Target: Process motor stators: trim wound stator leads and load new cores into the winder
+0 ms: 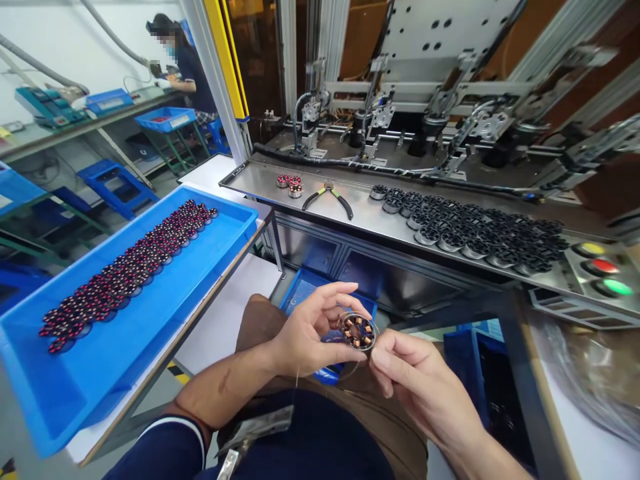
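My left hand [310, 333] holds a round motor stator [357, 331] by its rim, between thumb and fingers, above my lap. Copper windings show on its face, which is tilted up toward me. At the stator's right edge, the thumb and fingertips of my right hand [425, 373] are pinched together on what looks like a thin wire coming off it. Fine strands also hang below the left hand. On the metal ledge ahead lie cutting pliers [329, 190] with green-black handles, their handles spread. Several wound stators with red parts [290, 181] sit to the left of them.
Many black-and-silver round parts [465, 223] cover the ledge's right side, near lit buttons [604, 267]. A blue tray [200, 287] at left carries rows of red-and-black stators [135, 267]. Machine fixtures [375, 120] stand behind the ledge. Another person [187, 70] works at a far bench.
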Available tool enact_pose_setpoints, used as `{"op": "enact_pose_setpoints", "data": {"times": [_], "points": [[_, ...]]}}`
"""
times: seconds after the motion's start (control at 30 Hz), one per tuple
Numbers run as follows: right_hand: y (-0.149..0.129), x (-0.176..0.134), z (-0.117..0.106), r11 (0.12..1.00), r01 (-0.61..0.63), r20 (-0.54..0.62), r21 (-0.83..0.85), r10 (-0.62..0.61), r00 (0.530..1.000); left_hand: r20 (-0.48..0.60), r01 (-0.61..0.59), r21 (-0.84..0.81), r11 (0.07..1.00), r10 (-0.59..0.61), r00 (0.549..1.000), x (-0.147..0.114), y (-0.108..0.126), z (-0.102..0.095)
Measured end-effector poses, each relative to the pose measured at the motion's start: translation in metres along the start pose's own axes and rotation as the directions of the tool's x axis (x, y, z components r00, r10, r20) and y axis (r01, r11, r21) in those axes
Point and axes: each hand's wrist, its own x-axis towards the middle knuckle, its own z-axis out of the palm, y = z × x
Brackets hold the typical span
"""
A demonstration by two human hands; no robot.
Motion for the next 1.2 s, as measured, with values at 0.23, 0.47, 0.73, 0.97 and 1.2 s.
{"op": "enact_pose_setpoints", "data": {"times": [0.23, 0.47, 0.73, 0.97, 1.2], "points": [[-0.011, -0.004, -0.048, 0.952, -0.083, 0.162, -0.294, 0.135, 0.978, 0.034, -0.031, 0.068, 0.997, 0.028, 0.999, -0.001, 0.007, -0.008], [-0.040, -0.002, -0.027, 0.914, 0.173, -0.111, -0.367, -0.228, 0.967, 0.101, -0.165, 0.227, 0.960, 0.146, 0.984, -0.001, 0.011, 0.000], [-0.017, -0.001, -0.007, 0.908, 0.264, -0.136, -0.326, -0.321, 0.937, 0.071, 0.056, 0.002, 0.998, -0.056, 0.996, -0.004, 0.011, -0.002], [-0.004, -0.010, -0.003, 0.894, 0.340, -0.195, -0.292, -0.403, 0.894, 0.104, 0.320, -0.290, 0.902, -0.303, 0.947, 0.000, 0.011, 0.000], [0.008, -0.012, 0.002, 0.881, 0.315, -0.239, -0.353, -0.410, 0.880, -0.095, 0.169, -0.167, 0.971, -0.186, 0.978, 0.000, -0.003, 0.009]]}}
